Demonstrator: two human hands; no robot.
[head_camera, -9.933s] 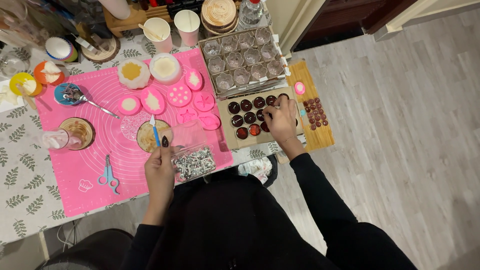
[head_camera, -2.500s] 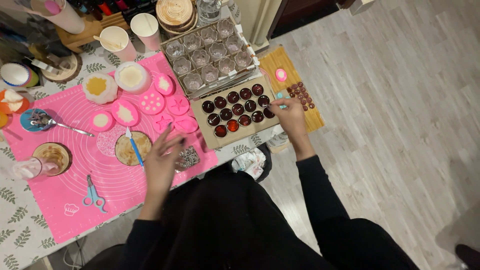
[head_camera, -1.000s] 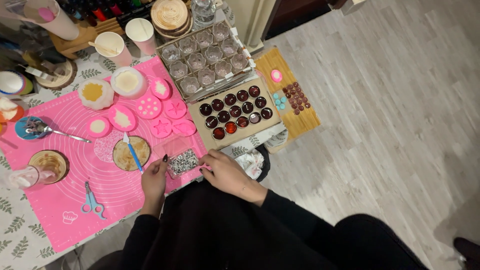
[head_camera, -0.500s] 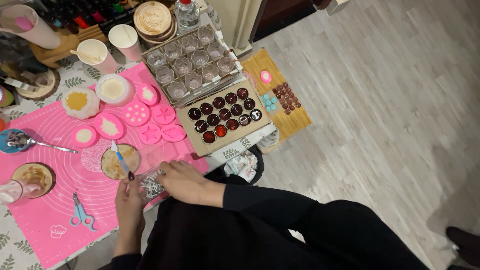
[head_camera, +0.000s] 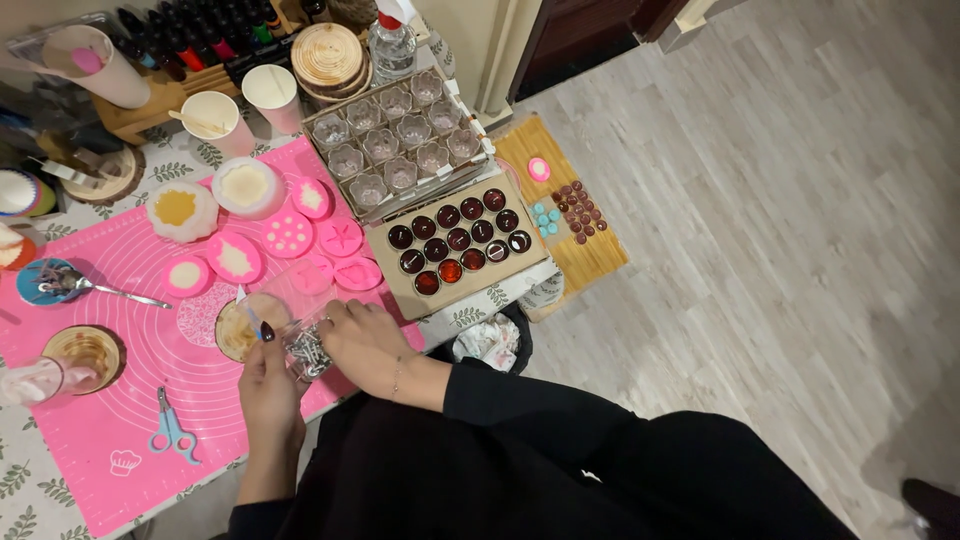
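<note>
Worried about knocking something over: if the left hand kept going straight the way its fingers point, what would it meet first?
Probably the shallow round dish of tan mix: the left hand points up the pink mat, fingertips already near its rim. Height above it is unclear.

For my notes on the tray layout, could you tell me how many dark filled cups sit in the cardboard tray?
12, all in the cardboard tray by the pink mat: three slanted rows of four dark filled cups. None seem hidden; the front-row one is redder.

Both hands (head_camera: 320, 365) on clear container (head_camera: 310, 348)
</note>
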